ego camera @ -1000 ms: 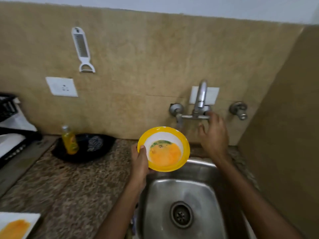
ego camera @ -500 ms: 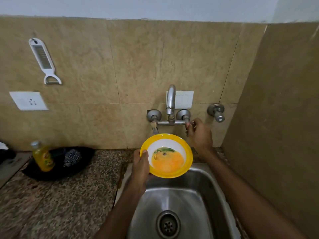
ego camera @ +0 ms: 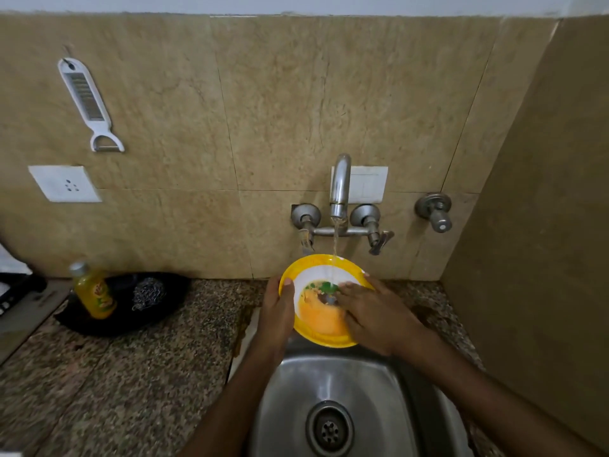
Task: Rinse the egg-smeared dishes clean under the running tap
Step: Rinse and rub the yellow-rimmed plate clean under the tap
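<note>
The yellow bowl (ego camera: 298, 270) sits over the sink (ego camera: 362, 390), right under the tap (ego camera: 340, 183), with the water stream (ego camera: 334, 249) landing inside it. The left hand (ego camera: 276, 311) grips the left rim, thumb hooked over the edge. The right hand (ego camera: 375, 315) lies on the egg smear (ego camera: 324, 321), fingers straight and close together.

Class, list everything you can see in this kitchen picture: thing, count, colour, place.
Tap: 1, silver, wall, running
Bowl: 1, yellow and white, under tap stream
Valve: 1, silver, right of tap
Switch plate: 1, white, behind tap
Sink: 1, steel, below bowl
Peeler: 1, white, wall, left
Socket: 1, white, below peeler
Tray: 1, black, counter, left
Bottle: 1, yellow, on tray
Scourer: 1, steel, in tray
Left hand: 1, grips bowl rim
Right hand: 1, fingers inside bowl
</note>
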